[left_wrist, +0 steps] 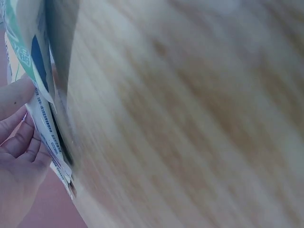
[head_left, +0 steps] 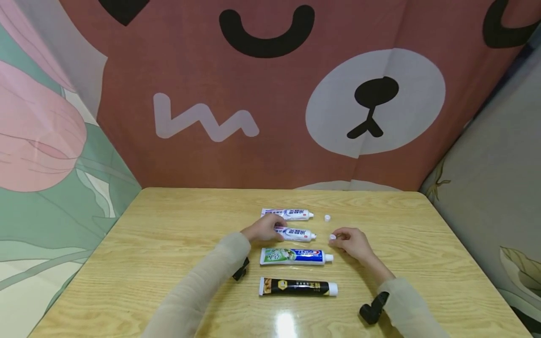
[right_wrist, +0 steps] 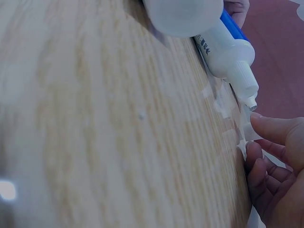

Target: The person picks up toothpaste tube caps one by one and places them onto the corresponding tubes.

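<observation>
Your left hand [head_left: 265, 228] grips the second-rearmost tube [head_left: 297, 234] on the table [head_left: 177, 211]; your right hand [head_left: 354, 243] pinches a white cap [head_left: 332, 237] near that tube's bare nozzle [head_left: 313, 236] (cap unclear in right wrist view). Head view alone shows the loose cap [head_left: 327, 218] by the rearmost white tube [head_left: 296, 214]

Table [head_left: 97, 281], one. Tubes [head_left: 302, 216] on it, four: two white tubes [head_left: 297, 217] [head_left: 301, 234], one green-and-blue tube [head_left: 293, 256], one black tube [head_left: 296, 287]. Caps [head_left: 327, 218], four: two loose caps [head_left: 327, 218] [head_left: 332, 237], two fitted caps [head_left: 329, 257] [head_left: 333, 288]. Hands [head_left: 264, 228] [head_left: 352, 243], two. Sleeves [head_left: 198, 281] [head_left: 412, 305], two. Black wrist devices [head_left: 242, 270] [head_left: 371, 313], two.
</observation>
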`<state>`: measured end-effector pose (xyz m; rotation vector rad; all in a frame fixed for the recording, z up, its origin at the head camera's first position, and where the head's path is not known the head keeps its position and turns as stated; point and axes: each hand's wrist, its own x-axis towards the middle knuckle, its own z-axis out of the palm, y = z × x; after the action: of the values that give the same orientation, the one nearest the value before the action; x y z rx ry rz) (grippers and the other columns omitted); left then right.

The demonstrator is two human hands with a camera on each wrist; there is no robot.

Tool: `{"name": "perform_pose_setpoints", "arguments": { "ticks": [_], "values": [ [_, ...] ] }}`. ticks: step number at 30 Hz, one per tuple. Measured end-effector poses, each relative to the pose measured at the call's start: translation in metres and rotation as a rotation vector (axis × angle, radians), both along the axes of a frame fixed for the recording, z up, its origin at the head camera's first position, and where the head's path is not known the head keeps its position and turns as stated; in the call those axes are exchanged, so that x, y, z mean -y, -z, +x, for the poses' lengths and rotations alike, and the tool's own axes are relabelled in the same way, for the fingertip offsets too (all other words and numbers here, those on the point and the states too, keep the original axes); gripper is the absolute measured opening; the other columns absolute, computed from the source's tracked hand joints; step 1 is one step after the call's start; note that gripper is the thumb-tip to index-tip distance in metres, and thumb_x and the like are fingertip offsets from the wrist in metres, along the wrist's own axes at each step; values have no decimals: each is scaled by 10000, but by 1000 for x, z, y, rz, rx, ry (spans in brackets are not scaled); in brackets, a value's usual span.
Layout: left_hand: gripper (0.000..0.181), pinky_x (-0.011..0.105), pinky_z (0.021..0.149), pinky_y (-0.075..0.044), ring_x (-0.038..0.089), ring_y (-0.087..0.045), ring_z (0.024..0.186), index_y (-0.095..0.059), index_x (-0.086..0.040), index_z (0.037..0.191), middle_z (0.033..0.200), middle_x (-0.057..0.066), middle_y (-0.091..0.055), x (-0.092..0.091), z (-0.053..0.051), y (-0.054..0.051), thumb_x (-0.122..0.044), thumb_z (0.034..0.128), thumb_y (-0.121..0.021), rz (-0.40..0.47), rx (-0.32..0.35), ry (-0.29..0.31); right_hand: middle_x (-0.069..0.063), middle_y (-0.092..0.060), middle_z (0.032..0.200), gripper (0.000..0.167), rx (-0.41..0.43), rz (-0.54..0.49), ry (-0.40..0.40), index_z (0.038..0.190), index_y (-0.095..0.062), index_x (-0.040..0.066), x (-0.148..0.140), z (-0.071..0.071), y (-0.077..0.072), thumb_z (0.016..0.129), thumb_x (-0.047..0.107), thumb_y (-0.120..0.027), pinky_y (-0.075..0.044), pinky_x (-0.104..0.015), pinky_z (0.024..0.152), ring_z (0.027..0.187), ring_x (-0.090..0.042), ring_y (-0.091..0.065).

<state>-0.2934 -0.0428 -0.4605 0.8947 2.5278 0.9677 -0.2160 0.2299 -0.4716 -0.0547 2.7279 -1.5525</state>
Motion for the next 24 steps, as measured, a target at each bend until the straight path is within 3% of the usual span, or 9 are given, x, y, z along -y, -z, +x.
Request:
{"name": "perform_pose_setpoints", "arguments": {
  "ticks": [10, 17, 24],
  "values": [
    [173, 230, 723, -448, 93, -512, 751, -649, -60, 876, 809, -36, -586, 1, 1, -1, -59, 733, -748, -29, -86, 40, -40, -590, 677, 205, 8, -3, 6, 938, -652, -38, 1, 2, -1, 769, 64, -708, -470, -273, 496, 562, -148, -528],
    [156, 235, 713, -439, 92, -494, 759, -618, -100, 882, 812, -53, -553, 2, 3, 0, -81, 769, -723, -22, -51, 30, -45, -614, 708, 250, 23, -11, 8, 963, -643, -45, 0, 4, -2, 777, 107, -714, -480, -284, 514, 597, -157, -563],
    [164, 247, 739, -447, 102, -509, 792, -602, -87, 921, 861, -34, -560, 2, 6, -6, -79, 791, -701, -5, -33, 8, -70, -642, 731, 230, 55, -44, 32, 962, -620, -60, 0, 6, -6, 798, 89, -685, -491, -292, 517, 622, -166, -598]
  ]
}}
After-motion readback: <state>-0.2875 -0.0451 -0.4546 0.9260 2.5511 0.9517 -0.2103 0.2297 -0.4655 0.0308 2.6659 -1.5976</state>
